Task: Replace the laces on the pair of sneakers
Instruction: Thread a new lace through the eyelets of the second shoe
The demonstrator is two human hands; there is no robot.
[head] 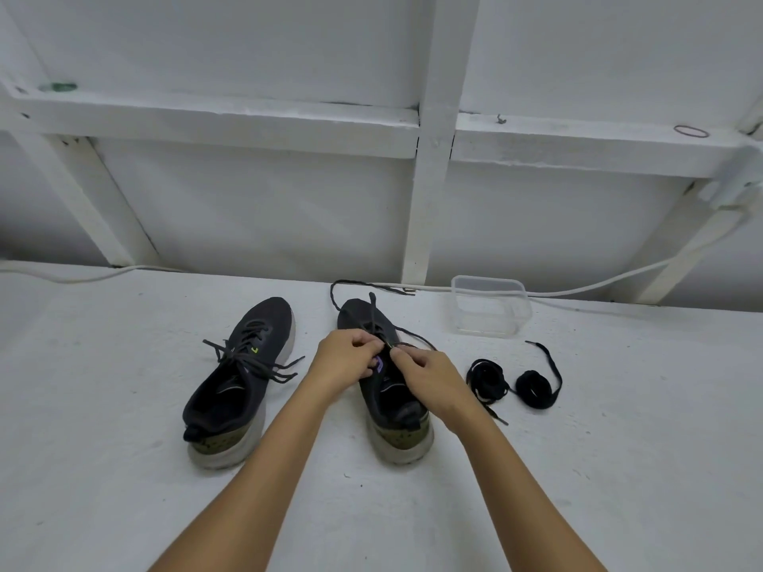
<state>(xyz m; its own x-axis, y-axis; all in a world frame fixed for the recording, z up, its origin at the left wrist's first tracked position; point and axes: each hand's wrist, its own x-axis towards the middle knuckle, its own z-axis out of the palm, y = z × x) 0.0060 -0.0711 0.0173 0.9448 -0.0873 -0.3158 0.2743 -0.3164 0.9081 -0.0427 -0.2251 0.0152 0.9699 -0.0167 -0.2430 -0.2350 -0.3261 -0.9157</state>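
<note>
Left sneaker [239,377] on white surface [124,468], laced and tied. Left hand [344,359] and right hand [429,379] both over right sneaker [396,423], fingers curled, pinching its lace [371,313]. Two coiled black laces [512,383] lie right; clear container [489,305] behind.

We see soft, even, fairly bright light with a cool cast; faint shadows sit beneath the right sneaker [384,390], perhaps slightly blurred; beams above it bow.
</note>
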